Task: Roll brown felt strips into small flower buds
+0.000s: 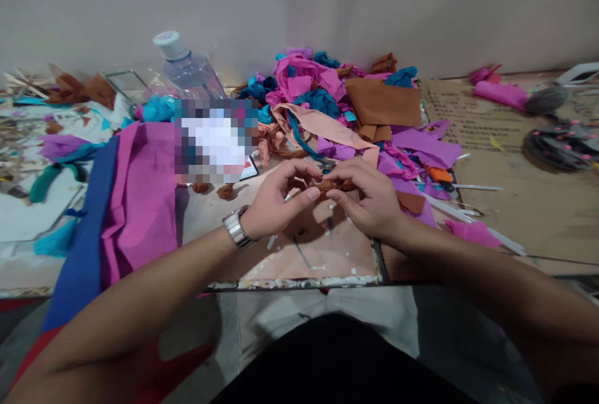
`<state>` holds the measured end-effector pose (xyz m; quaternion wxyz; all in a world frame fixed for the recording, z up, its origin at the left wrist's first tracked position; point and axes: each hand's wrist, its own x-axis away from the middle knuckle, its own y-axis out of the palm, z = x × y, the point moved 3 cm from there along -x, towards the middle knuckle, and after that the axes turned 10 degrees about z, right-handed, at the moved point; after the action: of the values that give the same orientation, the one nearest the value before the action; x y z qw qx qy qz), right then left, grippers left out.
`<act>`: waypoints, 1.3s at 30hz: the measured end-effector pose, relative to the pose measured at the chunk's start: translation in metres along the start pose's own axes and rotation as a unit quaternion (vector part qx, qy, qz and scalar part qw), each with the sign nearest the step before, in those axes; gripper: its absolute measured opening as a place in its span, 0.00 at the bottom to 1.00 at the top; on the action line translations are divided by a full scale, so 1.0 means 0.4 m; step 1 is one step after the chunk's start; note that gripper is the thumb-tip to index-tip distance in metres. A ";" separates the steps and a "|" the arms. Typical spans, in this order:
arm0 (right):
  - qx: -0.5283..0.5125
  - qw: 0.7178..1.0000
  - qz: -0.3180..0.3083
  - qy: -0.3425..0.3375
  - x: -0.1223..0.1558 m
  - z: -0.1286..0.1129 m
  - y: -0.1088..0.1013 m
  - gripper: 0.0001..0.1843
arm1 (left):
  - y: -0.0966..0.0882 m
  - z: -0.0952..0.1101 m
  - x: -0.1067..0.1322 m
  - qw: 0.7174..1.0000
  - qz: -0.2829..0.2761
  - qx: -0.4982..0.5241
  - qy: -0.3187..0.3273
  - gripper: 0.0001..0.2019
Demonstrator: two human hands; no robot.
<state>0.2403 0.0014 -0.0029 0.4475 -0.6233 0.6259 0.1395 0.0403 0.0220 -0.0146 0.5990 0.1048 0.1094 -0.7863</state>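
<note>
Between my fingertips, above the middle of the table, is a small crumpled piece of brown crepe paper. My left hand, with a metal watch on its wrist, pinches it from the left with thumb and fingers. On the other side, my right hand grips it with curled fingers, which partly cover it. Two small brown paper balls lie on the table left of my left hand. Just beyond my hands is a heap of pink, purple, blue, peach and brown crepe paper.
A clear plastic bottle stands behind a blurred-out object. Pink paper and a blue strip hang over the front edge at left. On the right are cardboard, white sticks and a dark round pincushion-like object.
</note>
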 end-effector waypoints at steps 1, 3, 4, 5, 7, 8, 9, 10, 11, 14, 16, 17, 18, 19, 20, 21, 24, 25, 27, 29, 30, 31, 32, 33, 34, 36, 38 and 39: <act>0.005 1.000 -0.004 -0.009 0.000 0.000 0.001 0.09 | 0.000 -0.001 0.001 1.000 -0.001 0.000 0.006 0.18; 0.015 1.000 -0.007 -0.021 0.000 -0.001 0.002 0.10 | 0.003 -0.003 0.003 1.000 -0.005 0.009 0.007 0.18; 0.020 1.000 -0.006 -0.023 0.000 -0.002 0.002 0.10 | 0.004 -0.004 0.004 1.000 -0.006 0.016 0.004 0.18; 0.024 0.999 -0.006 -0.023 0.000 -0.001 0.003 0.10 | 0.006 -0.005 0.004 1.000 -0.006 0.024 -0.001 0.18; 0.029 0.999 -0.002 -0.023 0.001 0.000 0.002 0.11 | 0.008 -0.007 0.005 0.999 -0.006 0.038 -0.016 0.18; 0.029 0.999 -0.002 -0.024 0.002 0.000 0.002 0.12 | 0.009 -0.007 0.006 0.999 -0.010 0.044 -0.026 0.19; 0.029 0.999 -0.003 -0.026 0.003 0.001 0.002 0.12 | 0.010 -0.008 0.007 0.998 -0.014 0.051 -0.036 0.21; 0.028 0.999 -0.005 -0.028 0.004 0.002 0.003 0.12 | 0.011 -0.008 0.009 0.997 -0.018 0.059 -0.047 0.22; 0.028 0.999 -0.008 -0.032 0.004 0.003 0.003 0.13 | 0.012 -0.009 0.010 0.996 -0.021 0.068 -0.057 0.23; 0.030 0.999 -0.011 -0.043 0.005 0.003 0.004 0.13 | 0.013 -0.009 0.010 0.994 -0.018 0.087 -0.070 0.23; 0.032 0.998 -0.006 -0.047 0.004 0.003 0.003 0.14 | 0.012 -0.007 0.009 0.994 -0.012 0.088 -0.067 0.20; 0.034 0.998 -0.005 -0.046 0.003 0.002 0.003 0.14 | 0.012 -0.005 0.008 0.994 -0.010 0.088 -0.065 0.19; 0.035 0.998 -0.005 -0.044 0.003 0.002 0.002 0.15 | 0.011 -0.003 0.008 0.994 -0.009 0.088 -0.063 0.18; 0.035 0.999 -0.007 -0.040 0.003 0.002 0.002 0.15 | 0.011 -0.001 0.007 0.994 -0.009 0.089 -0.062 0.17; 0.034 0.999 -0.007 -0.035 0.003 0.002 0.002 0.15 | 0.012 0.001 0.007 0.994 -0.009 0.090 -0.062 0.16; 0.033 0.999 -0.007 -0.031 0.003 0.001 0.001 0.14 | 0.013 0.002 0.008 0.994 -0.011 0.089 -0.063 0.16; 0.035 0.999 -0.004 -0.027 0.002 -0.002 0.000 0.11 | 0.015 0.003 0.009 0.996 -0.011 0.066 -0.055 0.18; 0.039 0.999 -0.004 -0.027 0.002 -0.003 0.000 0.10 | 0.015 0.004 0.009 0.998 -0.004 0.052 -0.045 0.19; 0.043 0.999 -0.005 -0.026 0.001 -0.004 -0.001 0.10 | 0.014 0.004 0.009 0.999 0.018 0.026 -0.021 0.20; 0.041 0.999 -0.009 -0.024 0.000 -0.005 -0.001 0.10 | 0.014 0.004 0.008 0.999 0.037 0.015 -0.008 0.21; 0.037 0.999 -0.009 -0.025 0.000 -0.004 -0.001 0.10 | 0.014 0.004 0.008 0.999 0.039 0.016 -0.006 0.21; 0.035 0.999 -0.009 -0.026 -0.001 -0.004 -0.001 0.09 | 0.015 0.004 0.008 0.999 0.037 0.019 -0.006 0.21; 0.033 0.999 -0.009 -0.028 0.000 -0.003 -0.001 0.09 | 0.015 0.004 0.009 0.999 0.033 0.020 -0.007 0.20; 0.033 0.999 -0.008 -0.030 0.000 -0.002 0.000 0.09 | 0.015 0.004 0.009 0.999 0.029 0.021 -0.008 0.19; 0.033 0.999 -0.007 -0.030 0.000 -0.001 0.000 0.10 | 0.014 0.004 0.009 0.999 0.026 0.023 -0.009 0.18; 0.032 0.999 -0.006 -0.028 0.001 0.000 0.000 0.11 | 0.012 0.005 0.009 0.999 0.023 0.031 -0.013 0.16; 0.030 0.999 -0.003 -0.026 0.001 0.000 0.000 0.14 | 0.010 0.006 0.008 0.999 0.026 0.037 -0.022 0.14; 0.028 0.999 -0.002 -0.026 0.001 -0.001 -0.001 0.14 | 0.008 0.008 0.008 0.999 0.029 0.038 -0.025 0.13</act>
<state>0.2406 0.0008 -0.0029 0.4816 -0.6079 0.6163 0.1370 0.0427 0.0175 -0.0128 0.6201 0.1104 0.0615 -0.7743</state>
